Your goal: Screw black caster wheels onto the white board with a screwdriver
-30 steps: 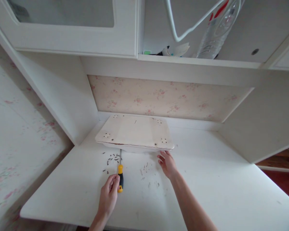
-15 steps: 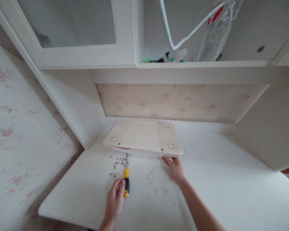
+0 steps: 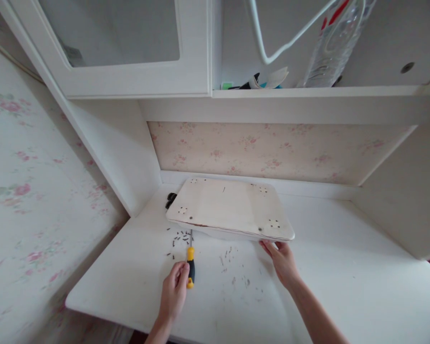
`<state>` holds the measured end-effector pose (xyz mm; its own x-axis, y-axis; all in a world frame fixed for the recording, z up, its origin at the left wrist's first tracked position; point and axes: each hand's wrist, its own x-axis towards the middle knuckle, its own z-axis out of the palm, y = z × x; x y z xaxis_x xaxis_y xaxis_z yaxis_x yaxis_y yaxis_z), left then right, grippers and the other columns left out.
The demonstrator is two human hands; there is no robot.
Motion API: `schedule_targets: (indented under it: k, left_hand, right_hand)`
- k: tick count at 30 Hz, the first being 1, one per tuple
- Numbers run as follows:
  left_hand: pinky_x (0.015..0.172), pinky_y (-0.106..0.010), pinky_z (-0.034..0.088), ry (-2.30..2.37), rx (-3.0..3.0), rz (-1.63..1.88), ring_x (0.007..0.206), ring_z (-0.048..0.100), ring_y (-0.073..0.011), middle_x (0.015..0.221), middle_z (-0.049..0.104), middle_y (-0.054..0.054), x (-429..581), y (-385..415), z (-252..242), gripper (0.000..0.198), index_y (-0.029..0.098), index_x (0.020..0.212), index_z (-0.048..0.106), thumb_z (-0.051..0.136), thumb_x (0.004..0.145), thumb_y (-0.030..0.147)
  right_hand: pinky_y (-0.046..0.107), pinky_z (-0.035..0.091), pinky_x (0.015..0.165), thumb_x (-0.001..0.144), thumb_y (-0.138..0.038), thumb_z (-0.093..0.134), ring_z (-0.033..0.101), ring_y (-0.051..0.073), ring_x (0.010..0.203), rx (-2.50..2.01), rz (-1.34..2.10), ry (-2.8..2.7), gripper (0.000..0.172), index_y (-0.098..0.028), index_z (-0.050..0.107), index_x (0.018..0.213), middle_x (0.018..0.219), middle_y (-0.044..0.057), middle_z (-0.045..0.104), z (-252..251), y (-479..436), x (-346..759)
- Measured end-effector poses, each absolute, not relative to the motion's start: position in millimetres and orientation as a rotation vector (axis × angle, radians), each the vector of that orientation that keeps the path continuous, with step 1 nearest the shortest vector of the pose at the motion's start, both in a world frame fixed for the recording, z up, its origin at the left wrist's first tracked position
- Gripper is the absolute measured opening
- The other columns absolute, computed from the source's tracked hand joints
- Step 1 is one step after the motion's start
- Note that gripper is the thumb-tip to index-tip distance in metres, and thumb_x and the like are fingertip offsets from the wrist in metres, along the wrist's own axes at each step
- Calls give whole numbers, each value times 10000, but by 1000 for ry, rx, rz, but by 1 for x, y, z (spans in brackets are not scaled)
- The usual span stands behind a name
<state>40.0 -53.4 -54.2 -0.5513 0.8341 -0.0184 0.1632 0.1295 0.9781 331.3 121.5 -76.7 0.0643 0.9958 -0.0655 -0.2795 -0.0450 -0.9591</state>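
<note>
A white board (image 3: pixel 229 205) with rounded corners and groups of small holes near its corners lies toward the back of the desk. Its front edge shows a brown, cracked line. My right hand (image 3: pixel 282 260) grips this board's front right corner, with fingertips hidden beneath the edge. A screwdriver (image 3: pixel 191 267) with a yellow and black handle lies with its shaft tip hidden by the board's front edge. Curled closed beside the handle is my left hand (image 3: pixel 175 284); whether it touches the handle or pinches something small, I cannot tell. Several dark screws (image 3: pixel 181 236) are scattered left of the shaft.
Black rounded objects (image 3: pixel 171 199) stick out past the board's left side. Grey marks (image 3: pixel 245 282) spot the white desk (image 3: pixel 329 277). Overhead, a shelf (image 3: pixel 308 92) carries a clear plastic bottle (image 3: pixel 329 52), and a white cable (image 3: pixel 265 52) hangs there.
The board has shifted right and turned slightly with my right hand on its corner. Black objects have come into sight at its left. My left hand and the screwdriver stay nearly still.
</note>
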Motion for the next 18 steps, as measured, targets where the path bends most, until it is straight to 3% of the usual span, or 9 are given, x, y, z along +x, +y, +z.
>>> schedule_targets:
  k: [10,18]
  left_hand:
    - [607,-258,477,1764,986,1429,631,542,-165,679,556,0,38,-55,-62,391,186,887,646,533,882,560]
    - [630,-271,496,1767,990,1446,695,605,-187,771,642,-49,36,-55,-69,389,177,918,660,548,878,548]
  right_hand:
    - [343,560,916,630,-403,856,707,249,922,-1186,1344,-913,396,-197,754,952,1034,102,745,-77,106,392]
    - [227,530,942,667,-356,857,684,175,1004,-1241,1397,-858,480,-201,699,1093,1141,44,725,-72,90,439]
